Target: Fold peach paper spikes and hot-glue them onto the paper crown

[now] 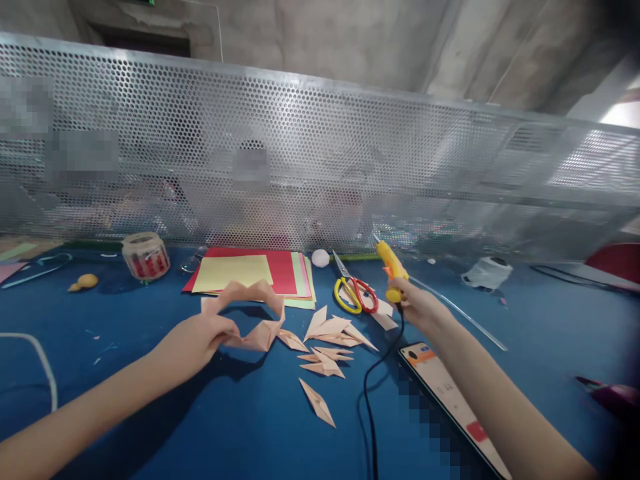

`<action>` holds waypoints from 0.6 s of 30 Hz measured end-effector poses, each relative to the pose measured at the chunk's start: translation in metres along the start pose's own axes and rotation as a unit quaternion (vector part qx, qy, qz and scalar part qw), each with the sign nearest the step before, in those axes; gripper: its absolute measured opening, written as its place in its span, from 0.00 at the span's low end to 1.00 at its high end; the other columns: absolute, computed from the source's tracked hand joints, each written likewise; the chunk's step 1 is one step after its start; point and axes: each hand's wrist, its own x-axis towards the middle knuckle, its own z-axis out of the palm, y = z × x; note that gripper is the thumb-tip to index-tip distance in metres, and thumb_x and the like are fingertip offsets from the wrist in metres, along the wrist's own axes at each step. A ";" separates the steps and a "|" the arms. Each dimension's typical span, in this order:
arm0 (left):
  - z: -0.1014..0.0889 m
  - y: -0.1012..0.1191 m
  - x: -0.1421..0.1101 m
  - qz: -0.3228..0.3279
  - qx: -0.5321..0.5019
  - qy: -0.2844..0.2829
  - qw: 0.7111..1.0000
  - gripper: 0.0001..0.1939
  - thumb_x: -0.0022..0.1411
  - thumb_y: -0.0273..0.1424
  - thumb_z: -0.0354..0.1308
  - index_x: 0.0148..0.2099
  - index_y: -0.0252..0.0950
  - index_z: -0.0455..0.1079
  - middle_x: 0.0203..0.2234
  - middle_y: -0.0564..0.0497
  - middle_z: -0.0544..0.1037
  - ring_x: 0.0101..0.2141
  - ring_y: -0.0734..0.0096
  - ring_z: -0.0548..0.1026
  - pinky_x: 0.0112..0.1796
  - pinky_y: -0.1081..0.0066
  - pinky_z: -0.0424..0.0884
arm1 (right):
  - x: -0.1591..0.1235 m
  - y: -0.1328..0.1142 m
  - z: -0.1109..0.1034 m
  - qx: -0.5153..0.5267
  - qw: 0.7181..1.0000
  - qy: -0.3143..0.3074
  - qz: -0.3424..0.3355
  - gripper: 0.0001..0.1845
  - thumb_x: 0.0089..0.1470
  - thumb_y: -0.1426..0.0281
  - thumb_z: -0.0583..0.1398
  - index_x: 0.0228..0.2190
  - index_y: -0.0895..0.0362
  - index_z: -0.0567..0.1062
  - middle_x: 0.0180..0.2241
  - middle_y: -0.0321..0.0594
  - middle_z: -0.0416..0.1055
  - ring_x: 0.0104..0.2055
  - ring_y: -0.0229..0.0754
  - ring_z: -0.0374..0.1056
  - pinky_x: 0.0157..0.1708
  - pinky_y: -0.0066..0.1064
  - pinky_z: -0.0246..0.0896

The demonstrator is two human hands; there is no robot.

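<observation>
Pinched in my left hand [210, 339] is a peach folded-paper ring [267, 333], held above the blue table by its near left side. My right hand [417, 303] grips a yellow glue gun [393, 262] by its lower end, its nozzle pointing up and away toward the mesh panel. A black cord runs from the gun down toward me. Between my hands lie several folded peach paper pieces [325, 363], pointed at both ends. Scissors [357, 293] with red and yellow handles rest left of the glue gun, partly over peach paper strips [383, 313].
Coloured paper sheets [293, 270] are stacked behind the ring. A jar [146, 257] with red contents stands at the left. A phone [450, 400] lies under my right forearm, near a clear glue stick [465, 317]. A perforated metal panel [300, 153] borders the far table edge.
</observation>
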 end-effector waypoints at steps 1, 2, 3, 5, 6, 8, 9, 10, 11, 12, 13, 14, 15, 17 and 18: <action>-0.003 -0.001 0.005 0.004 0.004 0.014 1.000 0.16 0.69 0.38 0.59 0.54 0.36 0.70 0.50 0.46 0.75 0.45 0.62 0.77 0.45 0.57 0.76 | -0.009 0.001 0.001 -0.009 1.000 -0.016 0.010 0.19 0.64 0.63 0.62 0.53 0.55 0.72 0.54 0.45 0.71 0.49 0.48 0.72 0.46 0.46 0.71; -0.004 -0.002 0.012 0.007 0.009 0.031 0.999 0.16 0.69 0.38 0.59 0.55 0.36 0.69 0.51 0.46 0.75 0.46 0.61 0.77 0.46 0.56 0.76 | -0.019 0.003 0.001 -0.016 0.999 -0.032 0.015 0.18 0.64 0.62 0.61 0.53 0.55 0.72 0.54 0.45 0.71 0.49 0.48 0.72 0.46 0.46 0.71; -0.006 -0.004 0.021 0.013 0.015 0.046 0.999 0.17 0.69 0.38 0.59 0.56 0.36 0.69 0.51 0.45 0.74 0.46 0.61 0.76 0.46 0.56 0.76 | -0.029 0.005 0.002 -0.022 0.998 -0.049 0.017 0.18 0.64 0.62 0.61 0.53 0.55 0.72 0.54 0.45 0.71 0.49 0.48 0.72 0.46 0.46 0.72; -0.006 -0.007 0.041 0.032 0.023 0.074 0.996 0.17 0.69 0.38 0.59 0.56 0.36 0.68 0.52 0.45 0.74 0.47 0.60 0.76 0.47 0.55 0.76 | -0.048 0.009 0.002 -0.029 0.997 -0.076 0.009 0.18 0.64 0.62 0.62 0.52 0.55 0.73 0.53 0.44 0.71 0.49 0.48 0.72 0.46 0.45 0.72; -0.005 -0.008 0.053 0.053 0.025 0.079 0.995 0.17 0.69 0.38 0.59 0.56 0.36 0.69 0.52 0.45 0.74 0.48 0.60 0.76 0.47 0.55 0.75 | -0.056 0.010 0.002 -0.030 0.996 -0.083 -0.002 0.18 0.64 0.63 0.62 0.53 0.56 0.72 0.53 0.45 0.71 0.49 0.48 0.72 0.46 0.46 0.72; -0.002 -0.009 0.073 0.094 0.027 0.080 0.992 0.18 0.69 0.38 0.59 0.57 0.36 0.68 0.53 0.45 0.73 0.48 0.59 0.76 0.47 0.54 0.75 | -0.071 0.010 -0.001 -0.031 0.995 -0.086 -0.026 0.18 0.64 0.63 0.62 0.52 0.57 0.73 0.52 0.44 0.71 0.48 0.48 0.72 0.45 0.45 0.72; 0.000 -0.008 0.082 0.115 0.028 0.076 0.990 0.18 0.69 0.38 0.59 0.57 0.36 0.68 0.53 0.45 0.74 0.48 0.60 0.76 0.47 0.55 0.75 | -0.077 0.009 -0.003 -0.031 0.995 -0.084 -0.037 0.17 0.63 0.63 0.62 0.51 0.57 0.73 0.51 0.43 0.72 0.47 0.48 0.72 0.44 0.44 0.72; 0.002 -0.008 0.088 0.135 0.029 0.069 0.988 0.18 0.69 0.38 0.59 0.57 0.37 0.68 0.53 0.45 0.74 0.48 0.60 0.76 0.47 0.55 0.76 | -0.083 0.008 -0.006 -0.031 0.995 -0.080 -0.047 0.17 0.62 0.63 0.63 0.50 0.58 0.74 0.50 0.43 0.73 0.45 0.46 0.73 0.43 0.43 0.72; 0.005 -0.007 0.092 0.155 0.029 0.059 0.986 0.18 0.69 0.38 0.59 0.57 0.37 0.68 0.53 0.45 0.74 0.47 0.60 0.76 0.47 0.55 0.76 | -0.089 0.007 -0.010 -0.030 0.995 -0.076 -0.056 0.17 0.60 0.62 0.65 0.48 0.58 0.74 0.48 0.42 0.74 0.42 0.44 0.73 0.41 0.40 0.72; 0.008 -0.007 0.094 0.173 0.028 0.047 0.983 0.17 0.69 0.38 0.59 0.57 0.37 0.68 0.52 0.45 0.74 0.47 0.61 0.76 0.46 0.55 0.76 | -0.095 0.006 -0.014 -0.029 0.995 -0.073 -0.062 0.21 0.53 0.60 0.69 0.46 0.57 0.75 0.46 0.39 0.76 0.39 0.43 0.74 0.39 0.35 0.71; 0.010 -0.006 0.094 0.191 0.029 0.035 0.981 0.17 0.69 0.38 0.59 0.57 0.36 0.68 0.52 0.45 0.74 0.47 0.61 0.76 0.46 0.56 0.76 | -0.101 0.006 -0.018 -0.029 0.995 -0.075 -0.066 0.27 0.45 0.57 0.73 0.44 0.56 0.76 0.43 0.38 0.78 0.36 0.42 0.74 0.36 0.32 0.71; 0.012 -0.005 0.092 0.207 0.030 0.025 0.978 0.17 0.69 0.38 0.59 0.56 0.36 0.68 0.52 0.45 0.74 0.47 0.60 0.76 0.46 0.56 0.76 | -0.108 0.006 -0.022 -0.031 0.994 -0.076 -0.071 0.31 0.38 0.52 0.74 0.41 0.55 0.76 0.40 0.38 0.79 0.33 0.42 0.73 0.33 0.30 0.70; 0.014 -0.004 0.090 0.221 0.031 0.015 0.975 0.17 0.69 0.38 0.59 0.56 0.36 0.69 0.52 0.45 0.74 0.47 0.60 0.76 0.46 0.56 0.76 | -0.114 0.007 -0.025 -0.036 0.994 -0.076 -0.074 0.32 0.36 0.49 0.74 0.39 0.55 0.76 0.35 0.38 0.80 0.31 0.42 0.73 0.30 0.30 0.70; 0.017 -0.001 0.086 0.244 0.035 0.008 0.969 0.17 0.69 0.38 0.59 0.56 0.36 0.69 0.52 0.46 0.74 0.47 0.60 0.76 0.46 0.56 0.76 | -0.125 0.011 -0.029 -0.048 0.992 -0.086 -0.074 0.33 0.35 0.46 0.73 0.36 0.55 0.75 0.28 0.39 0.79 0.26 0.42 0.73 0.27 0.32 0.70; 0.017 0.000 0.084 0.253 0.036 0.006 0.967 0.17 0.69 0.38 0.59 0.56 0.36 0.69 0.52 0.46 0.74 0.47 0.60 0.76 0.46 0.56 0.76 | -0.130 0.015 -0.029 -0.055 0.991 -0.095 -0.073 0.32 0.36 0.45 0.72 0.35 0.55 0.74 0.27 0.39 0.78 0.26 0.43 0.73 0.27 0.33 0.70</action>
